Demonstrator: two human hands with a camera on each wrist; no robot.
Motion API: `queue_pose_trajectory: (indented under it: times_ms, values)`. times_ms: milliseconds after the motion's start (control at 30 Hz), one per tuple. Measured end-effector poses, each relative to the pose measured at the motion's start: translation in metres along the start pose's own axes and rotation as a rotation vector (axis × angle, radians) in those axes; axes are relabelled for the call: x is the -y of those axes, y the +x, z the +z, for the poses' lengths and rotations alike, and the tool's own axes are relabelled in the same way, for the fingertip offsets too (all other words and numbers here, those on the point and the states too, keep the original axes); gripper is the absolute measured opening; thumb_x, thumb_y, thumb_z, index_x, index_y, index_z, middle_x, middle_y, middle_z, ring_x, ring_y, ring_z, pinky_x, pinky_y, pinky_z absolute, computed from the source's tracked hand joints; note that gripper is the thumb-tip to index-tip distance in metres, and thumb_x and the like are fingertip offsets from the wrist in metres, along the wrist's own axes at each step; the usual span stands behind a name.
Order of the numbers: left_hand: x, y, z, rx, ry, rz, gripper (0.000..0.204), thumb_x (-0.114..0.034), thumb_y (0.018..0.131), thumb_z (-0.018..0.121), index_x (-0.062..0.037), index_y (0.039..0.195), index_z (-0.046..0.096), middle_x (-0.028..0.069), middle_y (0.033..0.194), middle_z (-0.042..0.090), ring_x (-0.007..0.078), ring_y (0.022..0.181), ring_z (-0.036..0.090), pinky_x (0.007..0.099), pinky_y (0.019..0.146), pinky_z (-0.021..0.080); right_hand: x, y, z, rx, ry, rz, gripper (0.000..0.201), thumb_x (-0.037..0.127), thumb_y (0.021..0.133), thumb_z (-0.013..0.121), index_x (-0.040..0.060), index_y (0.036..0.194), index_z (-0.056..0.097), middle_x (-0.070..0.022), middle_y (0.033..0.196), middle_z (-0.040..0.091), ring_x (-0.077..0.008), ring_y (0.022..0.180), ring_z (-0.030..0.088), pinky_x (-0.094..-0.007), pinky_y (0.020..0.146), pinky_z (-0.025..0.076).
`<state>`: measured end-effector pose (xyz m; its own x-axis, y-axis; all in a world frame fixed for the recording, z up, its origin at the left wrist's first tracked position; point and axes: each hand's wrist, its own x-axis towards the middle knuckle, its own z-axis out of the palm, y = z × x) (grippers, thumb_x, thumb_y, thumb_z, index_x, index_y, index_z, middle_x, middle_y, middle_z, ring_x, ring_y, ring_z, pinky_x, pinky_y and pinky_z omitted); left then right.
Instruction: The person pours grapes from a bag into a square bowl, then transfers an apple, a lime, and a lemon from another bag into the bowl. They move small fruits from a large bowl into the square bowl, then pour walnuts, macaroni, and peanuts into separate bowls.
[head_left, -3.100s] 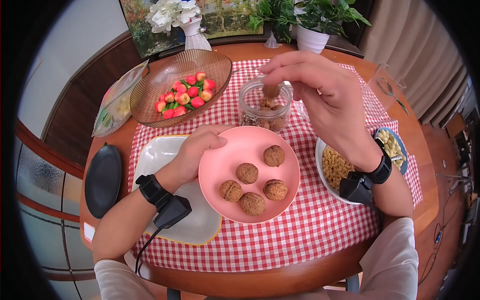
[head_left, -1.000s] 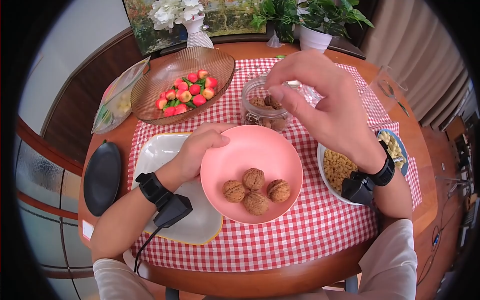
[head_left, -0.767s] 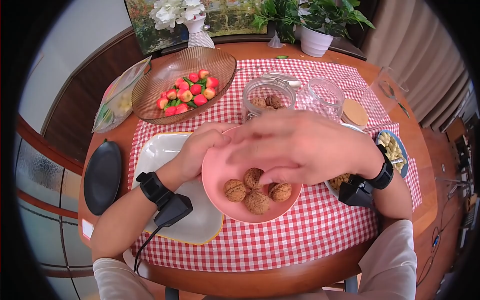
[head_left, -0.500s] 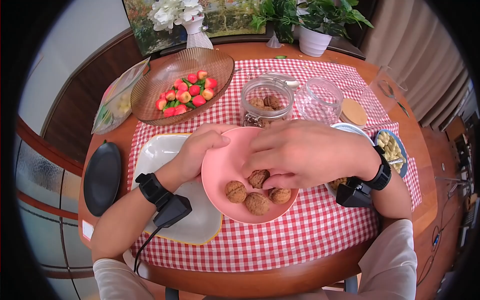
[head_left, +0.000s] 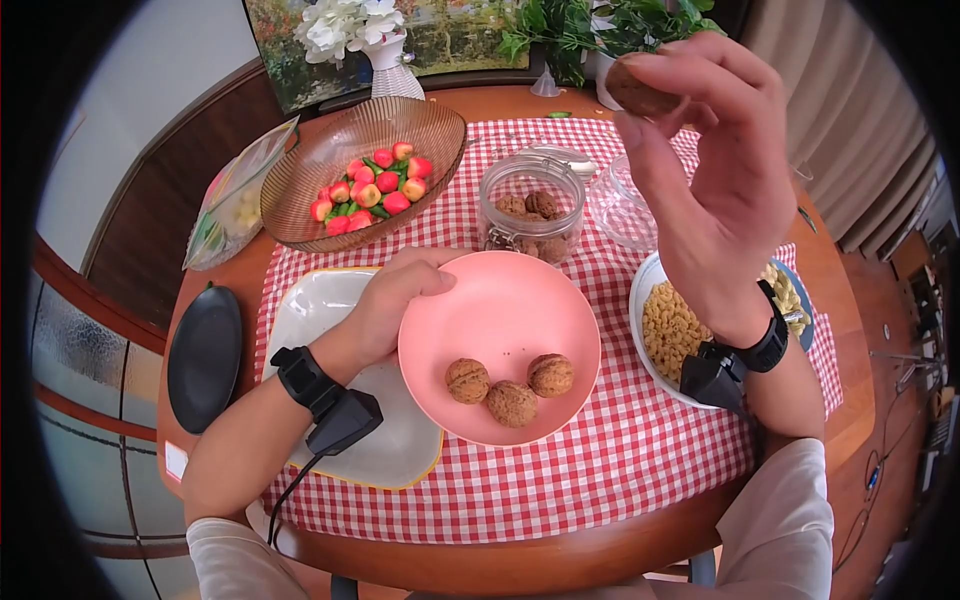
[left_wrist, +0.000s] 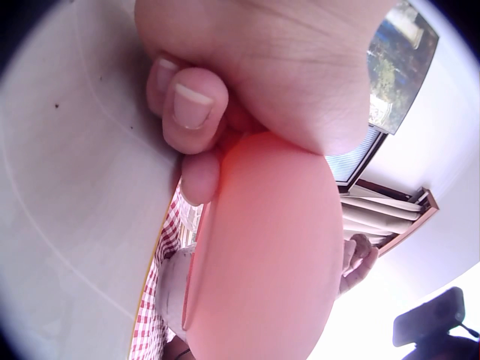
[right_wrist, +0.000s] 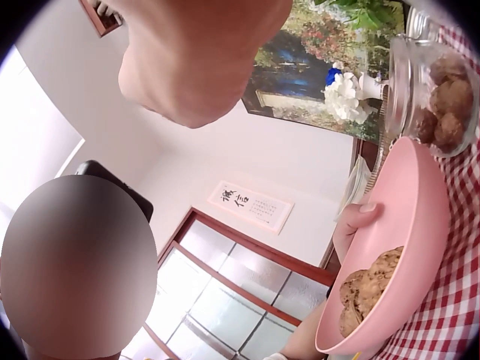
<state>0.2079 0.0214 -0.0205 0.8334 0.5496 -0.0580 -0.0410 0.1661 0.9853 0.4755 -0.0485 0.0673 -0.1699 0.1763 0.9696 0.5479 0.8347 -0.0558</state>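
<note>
Walnuts (head_left: pixel 512 403) lie close together in the pink dish (head_left: pixel 500 300), three of them, between its 4 and 8 o'clock. Seen from the head view, the left hand (head_left: pixel 395 300) grips the rim near 11 o'clock, thumb over the edge. The right hand (head_left: pixel 730 180) pinches another walnut (head_left: pixel 642 90) between thumb and fingers, raised well clear of the dish toward 1 o'clock. Just past 12 o'clock, near the dish, the open glass jar (head_left: pixel 487 215) holds more. A bowl of pasta (head_left: pixel 636 330) is at 3 o'clock, and a pale tray (head_left: pixel 390 420) reaches out around 8 o'clock. Checked cloth (head_left: pixel 560 490) covers part of the desk (head_left: pixel 500 560).
</note>
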Motion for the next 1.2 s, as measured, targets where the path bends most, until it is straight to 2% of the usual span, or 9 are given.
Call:
queue_pose_trajectory:
  times_ms: [133,233,500,567,667,867,1100,1167,1200]
  values:
    - [0.002,0.001,-0.002,0.001,0.009,0.004,0.060,-0.030,0.091,0.054,0.0117,0.134,0.060,0.0201,0.120,0.072,0.0234,0.105,0.071,0.0340,0.095,0.055,0.001,0.000,0.005,0.200,-0.163,0.182,0.037,-0.005,0.087,0.074,0.0043,0.123,0.070,-0.0107,0.124,0.060,-0.0137,0.108,0.063,-0.0298,0.086,0.051]
    - [0.002,0.001,-0.002,0.008,-0.001,0.013,0.060,-0.030,0.091,0.055,0.0120,0.133,0.061,0.0201,0.120,0.072,0.0230,0.105,0.071,0.0337,0.094,0.056,-0.003,-0.012,0.011,0.396,-0.349,0.337,0.025,0.007,0.091,0.074,0.0044,0.116,0.072,-0.0097,0.127,0.063,-0.0232,0.114,0.066,-0.0358,0.099,0.052]
    - [0.002,0.001,-0.004,0.002,0.049,0.021,0.058,-0.028,0.091,0.053,0.0114,0.133,0.062,0.0189,0.120,0.072,0.0215,0.105,0.071,0.0320,0.093,0.055,0.008,-0.006,0.011,0.469,0.030,0.224,0.019,0.016,0.088,0.072,0.0068,0.104,0.074,-0.0101,0.112,0.069,-0.0325,0.106,0.066,-0.0434,0.092,0.054]
    - [0.004,0.002,-0.004,0.004,0.021,0.016,0.059,-0.027,0.090,0.052,0.0110,0.135,0.060,0.0186,0.121,0.072,0.0222,0.107,0.071,0.0332,0.096,0.055,0.008,-0.008,0.009,0.758,0.283,0.100,0.030,0.019,0.085,0.079,0.0054,0.112,0.074,-0.0117,0.116,0.068,-0.0333,0.110,0.067,-0.0440,0.098,0.053]
    - [-0.001,0.000,0.003,0.008,-0.034,0.010,0.060,-0.026,0.090,0.051,0.0106,0.137,0.058,0.0189,0.123,0.071,0.0234,0.110,0.071,0.0344,0.099,0.054,0.021,-0.012,0.015,1.010,0.401,0.208,0.036,0.021,0.083,0.078,0.0082,0.116,0.070,-0.0116,0.115,0.069,-0.0342,0.105,0.066,-0.0460,0.089,0.054]
    - [0.003,0.001,-0.004,0.009,-0.004,-0.008,0.058,-0.028,0.093,0.052,0.0097,0.135,0.061,0.0173,0.115,0.073,0.0199,0.098,0.073,0.0304,0.087,0.058,0.024,-0.009,0.008,1.333,0.291,0.269,0.039,0.018,0.079,0.079,0.0089,0.116,0.069,-0.0122,0.110,0.068,-0.0347,0.102,0.066,-0.0467,0.087,0.054]
    - [0.002,0.001,0.004,-0.030,-0.053,0.028,0.058,-0.028,0.092,0.053,0.0096,0.136,0.060,0.0170,0.115,0.073,0.0196,0.100,0.072,0.0306,0.088,0.057,0.014,-0.016,0.012,1.247,0.312,0.284,0.026,0.009,0.081,0.076,0.0073,0.106,0.071,-0.0106,0.108,0.068,-0.0333,0.102,0.065,-0.0437,0.088,0.053]
    - [0.005,0.001,0.002,-0.051,-0.042,0.019,0.058,-0.028,0.092,0.053,0.0097,0.135,0.061,0.0169,0.115,0.073,0.0196,0.100,0.071,0.0310,0.089,0.056,0.009,-0.015,0.014,0.934,0.248,0.056,0.024,0.009,0.081,0.078,0.0078,0.103,0.072,-0.0097,0.109,0.067,-0.0314,0.099,0.066,-0.0405,0.085,0.054]
    - [0.006,0.001,0.001,-0.073,-0.032,0.010,0.058,-0.027,0.092,0.053,0.0097,0.135,0.061,0.0167,0.116,0.073,0.0195,0.101,0.071,0.0313,0.090,0.056,0.010,-0.011,0.014,0.933,0.248,0.055,0.024,0.009,0.081,0.078,0.0078,0.103,0.072,-0.0097,0.109,0.067,-0.0314,0.099,0.066,-0.0405,0.085,0.054]
